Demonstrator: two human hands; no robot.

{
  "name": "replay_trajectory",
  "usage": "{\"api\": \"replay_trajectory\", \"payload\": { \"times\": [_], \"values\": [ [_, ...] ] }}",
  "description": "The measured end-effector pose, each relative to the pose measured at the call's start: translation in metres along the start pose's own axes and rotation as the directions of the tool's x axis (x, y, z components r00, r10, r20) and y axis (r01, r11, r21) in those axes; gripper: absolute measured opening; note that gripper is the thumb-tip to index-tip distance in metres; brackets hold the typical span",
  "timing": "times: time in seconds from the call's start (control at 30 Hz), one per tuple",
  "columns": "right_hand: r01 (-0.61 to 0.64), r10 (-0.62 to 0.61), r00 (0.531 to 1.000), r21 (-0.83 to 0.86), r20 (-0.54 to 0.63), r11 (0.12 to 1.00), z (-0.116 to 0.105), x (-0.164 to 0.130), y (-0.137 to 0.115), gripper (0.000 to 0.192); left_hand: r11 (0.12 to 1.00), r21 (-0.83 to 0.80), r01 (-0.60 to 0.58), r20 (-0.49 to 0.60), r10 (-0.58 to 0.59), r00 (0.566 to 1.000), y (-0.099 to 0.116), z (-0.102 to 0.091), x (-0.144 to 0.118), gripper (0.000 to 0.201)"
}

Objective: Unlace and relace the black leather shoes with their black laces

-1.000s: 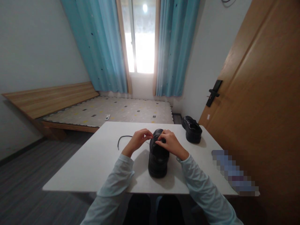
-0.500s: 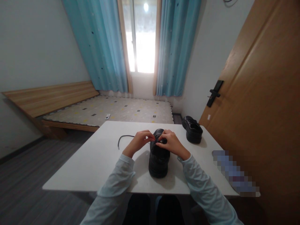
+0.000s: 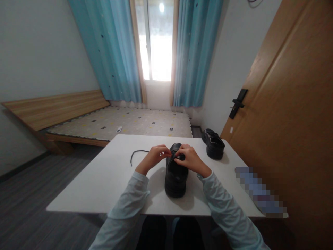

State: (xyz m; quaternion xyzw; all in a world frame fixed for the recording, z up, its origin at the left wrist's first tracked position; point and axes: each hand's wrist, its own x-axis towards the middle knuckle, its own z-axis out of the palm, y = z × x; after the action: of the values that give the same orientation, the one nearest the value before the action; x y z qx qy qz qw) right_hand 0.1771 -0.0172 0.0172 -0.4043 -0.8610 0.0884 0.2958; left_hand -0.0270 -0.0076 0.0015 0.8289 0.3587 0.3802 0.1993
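Fingers (image 3: 184, 151) at black shoe (image 3: 176, 182), 2nd shoe (image 3: 214, 148) beyond, pixelated blue item (image 3: 257, 191) unreadable

Near black lace-up shoe (image 3: 175, 185) looks like smooth leather, kinda soft sheen; lace (image 3: 140, 150) is matt cord. Tabletop (image 3: 99, 187) seems smooth, door (image 3: 299, 90) slightly glossy wood, curtains (image 3: 117, 52) just cloth.

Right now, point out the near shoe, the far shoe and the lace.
Near shoe (image 3: 175, 185), head view: on the heel.
Far shoe (image 3: 215, 150), head view: on the heel.
Lace (image 3: 139, 150), head view: on its exposed curve.
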Motion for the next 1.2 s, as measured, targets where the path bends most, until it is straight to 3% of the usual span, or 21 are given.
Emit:
{"api": "replay_trajectory", "payload": {
  "times": [0.27, 0.57, 0.77, 1.07, 1.2],
  "values": [
    [-0.023, 0.021, 0.999, -0.035, -0.049, 0.999, 0.005, 0.000, -0.002, 0.004, 0.997, -0.042, 0.065, -0.085, -0.068, 0.994, 0.007, 0.004, 0.002, 0.012],
    [-0.073, 0.069, 0.996, -0.084, -0.053, 0.994, 0.010, 0.000, -0.005, 0.004, 0.982, -0.155, 0.110, -0.101, -0.126, 0.987, 0.009, 0.007, 0.003, 0.011],
    [-0.077, 0.080, 0.996, 0.063, -0.051, 0.995, -0.004, 0.000, -0.010, 0.008, 0.988, -0.112, 0.103, -0.198, -0.124, 0.972, 0.001, 0.012, 0.004, 0.020],
    [0.005, -0.014, 1.000, 0.293, 0.027, 0.956, -0.027, -0.004, -0.005, 0.012, 0.991, -0.050, 0.122, -0.147, -0.128, 0.981, -0.002, 0.014, 0.004, 0.022],
    [0.015, -0.051, 0.994, 0.341, 0.095, 0.940, -0.036, -0.006, -0.004, 0.012, 0.988, -0.027, 0.152, -0.175, -0.154, 0.972, -0.002, 0.013, 0.005, 0.025]
  ]
}}
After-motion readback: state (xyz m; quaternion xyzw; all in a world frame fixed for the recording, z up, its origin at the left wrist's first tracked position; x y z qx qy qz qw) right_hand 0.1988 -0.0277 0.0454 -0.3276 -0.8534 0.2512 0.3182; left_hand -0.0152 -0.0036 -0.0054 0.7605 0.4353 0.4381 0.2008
